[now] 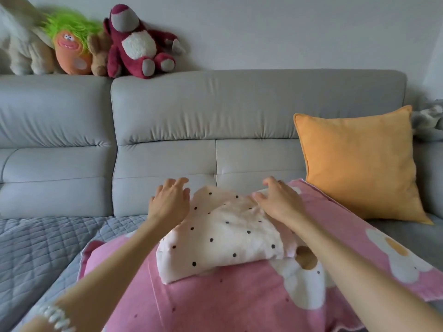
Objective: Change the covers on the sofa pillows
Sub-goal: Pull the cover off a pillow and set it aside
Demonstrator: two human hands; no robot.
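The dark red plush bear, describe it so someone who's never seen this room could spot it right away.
Start at the long grey leather sofa and look along the top of its backrest to the left, where a row of soft toys sits against the wall. The dark red plush bear is the rightmost one, beside the orange toy with bright green hair. Only it has a white belly and grey paw pads.

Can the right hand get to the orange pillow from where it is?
Probably yes. The right hand rests on the white dotted cover, and the orange pillow leans against the sofa back just to its right. Nothing lies between them but the pink cover's edge.
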